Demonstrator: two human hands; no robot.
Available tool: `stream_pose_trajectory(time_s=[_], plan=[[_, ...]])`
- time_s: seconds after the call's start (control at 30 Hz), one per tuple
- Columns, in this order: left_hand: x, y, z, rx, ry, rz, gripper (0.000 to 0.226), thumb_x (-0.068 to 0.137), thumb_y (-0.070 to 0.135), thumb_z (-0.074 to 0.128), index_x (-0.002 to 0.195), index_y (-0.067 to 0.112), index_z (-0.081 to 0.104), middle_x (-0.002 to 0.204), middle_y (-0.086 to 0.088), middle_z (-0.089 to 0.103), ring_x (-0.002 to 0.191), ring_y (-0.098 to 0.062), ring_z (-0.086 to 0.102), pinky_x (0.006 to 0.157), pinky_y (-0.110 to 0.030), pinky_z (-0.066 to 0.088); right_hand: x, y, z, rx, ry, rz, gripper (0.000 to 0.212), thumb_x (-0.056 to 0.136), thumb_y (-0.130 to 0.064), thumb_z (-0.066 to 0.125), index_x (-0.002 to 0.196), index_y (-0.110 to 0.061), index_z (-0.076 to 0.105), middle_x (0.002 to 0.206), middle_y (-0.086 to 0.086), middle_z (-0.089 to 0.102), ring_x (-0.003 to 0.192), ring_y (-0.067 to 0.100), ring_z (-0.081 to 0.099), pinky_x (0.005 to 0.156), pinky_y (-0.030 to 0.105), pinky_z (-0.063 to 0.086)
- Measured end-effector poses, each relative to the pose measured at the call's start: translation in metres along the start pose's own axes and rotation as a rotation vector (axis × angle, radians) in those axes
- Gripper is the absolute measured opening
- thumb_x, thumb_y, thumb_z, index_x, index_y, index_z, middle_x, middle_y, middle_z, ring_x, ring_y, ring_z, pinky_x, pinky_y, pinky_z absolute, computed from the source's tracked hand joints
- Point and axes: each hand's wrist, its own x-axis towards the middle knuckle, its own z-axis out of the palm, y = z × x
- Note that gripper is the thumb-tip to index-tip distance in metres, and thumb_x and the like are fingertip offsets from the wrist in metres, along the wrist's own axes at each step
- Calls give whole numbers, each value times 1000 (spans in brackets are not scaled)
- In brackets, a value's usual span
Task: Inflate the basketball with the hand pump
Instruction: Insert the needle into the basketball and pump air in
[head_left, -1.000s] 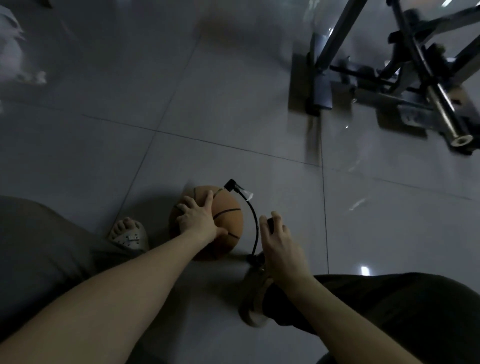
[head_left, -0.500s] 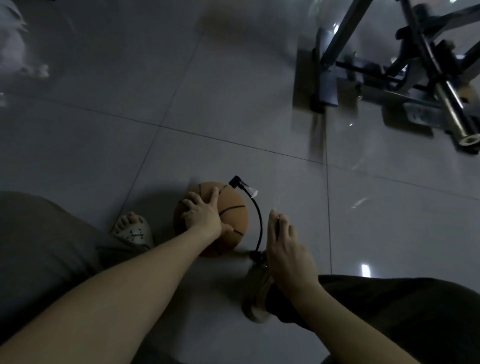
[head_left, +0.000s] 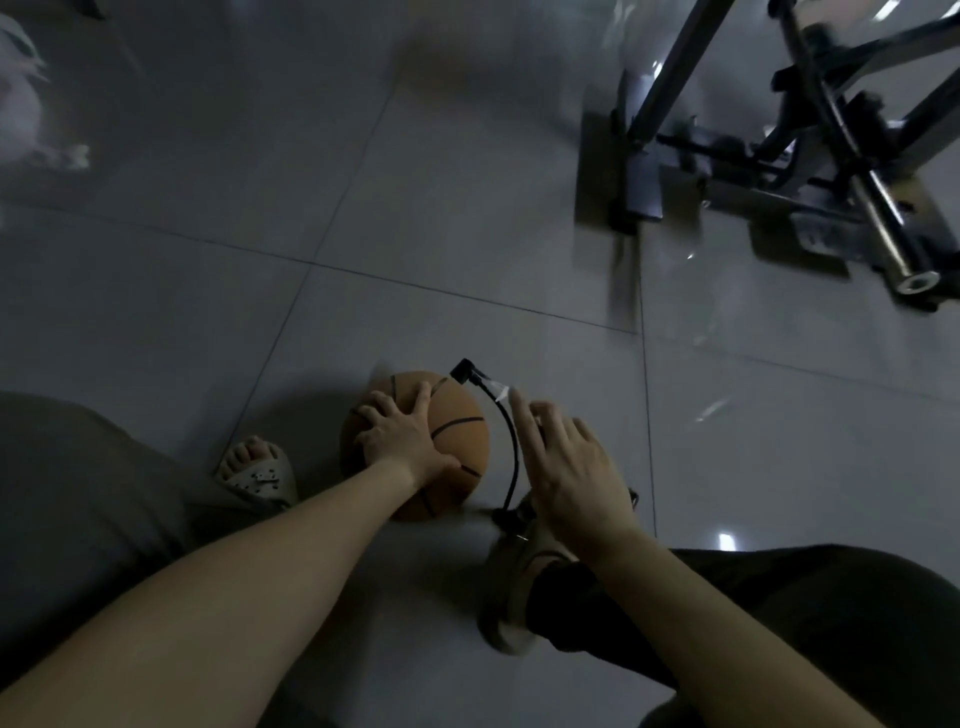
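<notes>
Left hand (head_left: 402, 441) atop basketball (head_left: 460, 436) (grey tiles (head_left: 467, 208))

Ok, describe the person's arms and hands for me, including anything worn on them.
The left forearm and right forearm are bare as far as the frame shows, with no sleeves. The left hand and right hand wear no gloves; no watch, ring or bracelet is visible in the dim light.
</notes>
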Motion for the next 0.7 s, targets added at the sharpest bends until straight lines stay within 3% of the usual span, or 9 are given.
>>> stream_pose_trajectory(time_s=[0.1,0.17,0.27,0.47,0.6,0.7], plan=[[-3,-4,0,-17,-2,9,129,67,80,67,157,37,-14,159,-33,-4,144,-57,9,103,-63,41,2,6,-33,-45,163,-72,68,83,-4,58,146,7,36,113,17,59,86,25,57,82,37,53],[-4,-4,0,-19,-2,13,129,67,81,67,157,37,-14,160,-33,-4,145,-57,8,103,-63,41,-3,8,-36,-100,179,-9,57,87,-8,59,141,5,45,111,15,62,89,26,60,85,40,50],[-6,-5,-1,-9,-11,14,129,68,81,67,157,36,-15,160,-34,-4,145,-56,8,103,-63,41,-11,1,-19,-96,124,209,48,83,-13,64,129,-6,51,110,11,60,94,28,59,91,43,46],[-3,-2,-3,-15,-18,-18,129,68,78,71,157,38,-13,160,-32,-4,145,-55,8,102,-63,42,-21,-29,34,-54,-26,220,51,77,-18,63,125,-8,48,109,14,50,94,33,50,92,47,42],[-1,-1,-3,-23,-5,-23,129,66,78,71,157,39,-12,160,-31,-3,146,-55,8,102,-63,42,-25,-47,62,-28,-127,123,49,77,-22,66,121,-9,49,105,14,49,91,33,48,88,46,42],[0,0,-1,-25,3,-19,131,66,79,71,157,38,-13,161,-30,-4,146,-55,7,101,-64,43,-27,-69,79,-23,-199,-35,56,79,-27,66,127,-7,46,112,18,50,99,38,48,94,50,40]])
